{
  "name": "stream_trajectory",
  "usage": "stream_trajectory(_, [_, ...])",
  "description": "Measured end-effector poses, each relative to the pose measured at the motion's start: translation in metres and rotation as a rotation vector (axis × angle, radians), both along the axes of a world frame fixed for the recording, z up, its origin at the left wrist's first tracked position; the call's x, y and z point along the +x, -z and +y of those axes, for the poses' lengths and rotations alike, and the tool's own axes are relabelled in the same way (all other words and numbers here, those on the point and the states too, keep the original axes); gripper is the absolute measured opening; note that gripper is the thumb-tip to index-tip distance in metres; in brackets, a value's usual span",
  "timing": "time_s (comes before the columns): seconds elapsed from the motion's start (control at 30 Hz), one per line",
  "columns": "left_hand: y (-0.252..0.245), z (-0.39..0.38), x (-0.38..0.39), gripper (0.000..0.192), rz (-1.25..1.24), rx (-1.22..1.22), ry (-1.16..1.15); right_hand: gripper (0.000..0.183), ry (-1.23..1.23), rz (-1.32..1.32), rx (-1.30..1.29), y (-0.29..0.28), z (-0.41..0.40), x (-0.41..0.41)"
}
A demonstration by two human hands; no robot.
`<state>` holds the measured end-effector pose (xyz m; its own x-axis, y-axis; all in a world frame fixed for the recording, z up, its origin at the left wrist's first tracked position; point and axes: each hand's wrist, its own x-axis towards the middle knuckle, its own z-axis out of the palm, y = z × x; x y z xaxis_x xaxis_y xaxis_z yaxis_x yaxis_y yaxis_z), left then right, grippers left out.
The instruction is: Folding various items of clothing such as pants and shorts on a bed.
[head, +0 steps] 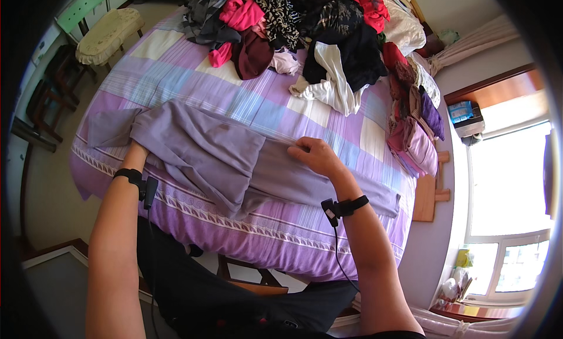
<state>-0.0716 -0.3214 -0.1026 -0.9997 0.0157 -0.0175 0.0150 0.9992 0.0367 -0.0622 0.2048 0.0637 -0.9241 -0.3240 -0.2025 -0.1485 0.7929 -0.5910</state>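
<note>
A grey-purple garment (198,150), which looks like trousers, lies stretched sideways across the near part of a bed. My left hand (140,150) reaches under or into its bunched left part, so the cloth hides the fingers. At the upper edge of the flatter right part is my right hand (316,156), thumb and fingers curled near each other. Whether they pinch the cloth cannot be made out. The garment's narrow right end (389,202) reaches towards the bed's right side. A plaid bedspread (246,103) lies beneath it.
Loose clothes (281,24) are heaped at the far side of the bed, with a white garment (334,86) in front. Folded clothes (415,139) are stacked along the right edge. A cushioned chair (110,29) stands at far left; a window (510,185) is at right.
</note>
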Motion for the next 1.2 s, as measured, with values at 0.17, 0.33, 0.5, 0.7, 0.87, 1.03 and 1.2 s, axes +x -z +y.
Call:
stream_trajectory(0.17, [0.002, -0.005, -0.012, 0.030, -0.005, 0.040, 0.017, 0.044, -0.115, -0.057, 0.115, -0.017, -0.019, -0.012])
stream_trajectory(0.33, [-0.004, 0.002, -0.002, 0.029, 0.083, 0.141, 0.098, 0.042, -0.198, -0.148, 0.095, -0.008, -0.060, -0.038])
stream_trajectory(0.5, [0.023, -0.017, -0.003, 0.037, 0.204, 0.132, 0.078, 0.038, -0.231, -0.197, 0.130, -0.004, -0.087, -0.054])
stream_trajectory(0.7, [0.029, -0.008, -0.010, 0.036, -0.102, -0.119, -0.051, 0.025, 0.004, -0.294, -0.137, -0.006, -0.076, -0.052])
stream_trajectory(0.87, [-0.011, 0.011, 0.011, 0.030, 0.229, 0.071, 0.104, 0.025, 0.176, -0.068, -0.164, 0.010, -0.084, -0.065])
stream_trajectory(1.03, [-0.007, 0.006, 0.011, 0.029, 0.285, 0.058, 0.184, 0.030, 0.038, 0.186, -0.047, 0.028, -0.085, -0.061])
stream_trajectory(1.2, [0.007, -0.003, 0.003, 0.029, 0.390, 0.108, 0.227, 0.035, 0.037, 0.016, -0.012, 0.013, -0.055, -0.051])
